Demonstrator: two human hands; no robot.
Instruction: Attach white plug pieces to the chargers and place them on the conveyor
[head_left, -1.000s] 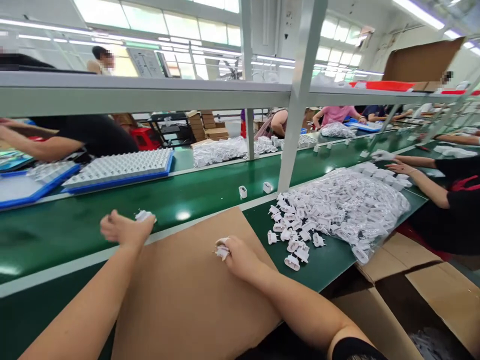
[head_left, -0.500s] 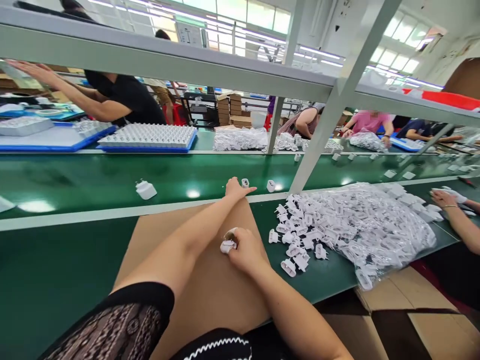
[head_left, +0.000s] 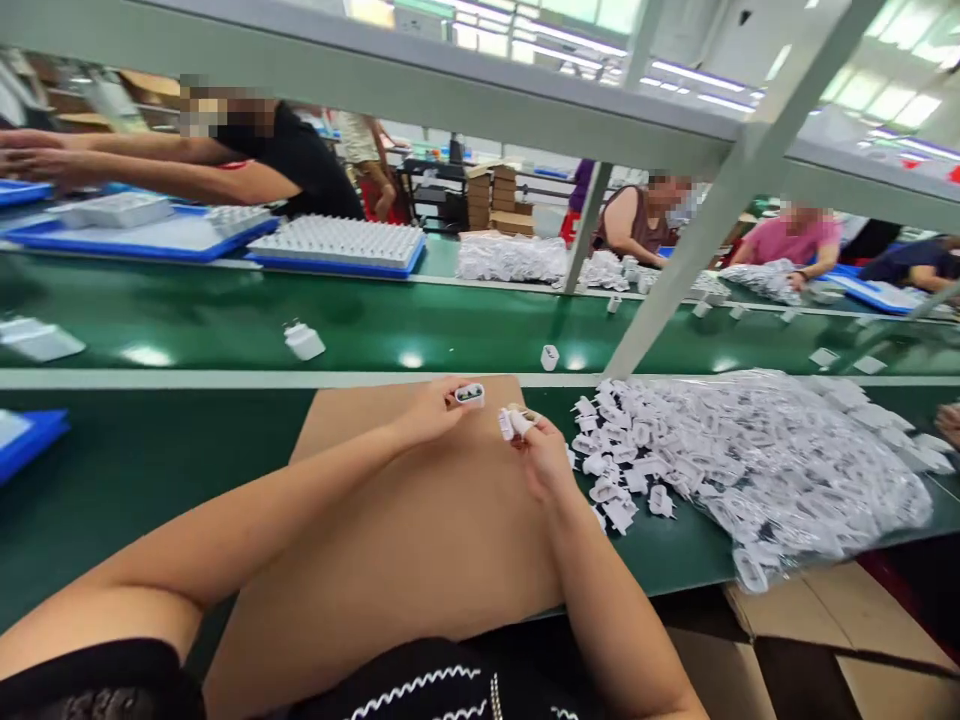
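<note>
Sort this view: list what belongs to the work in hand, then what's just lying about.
Likely in the work:
held white housing, left hand
held plug piece, right hand
loose plug pieces
clear bag of pieces
cardboard sheet

Apparently just lying about:
near blue tray, left edge
far filled blue tray
cardboard flaps, lower right

Factory assembly line: green conveyor belt, blue tray of white pieces, bulk bag of plug parts, co-workers alongside.
</note>
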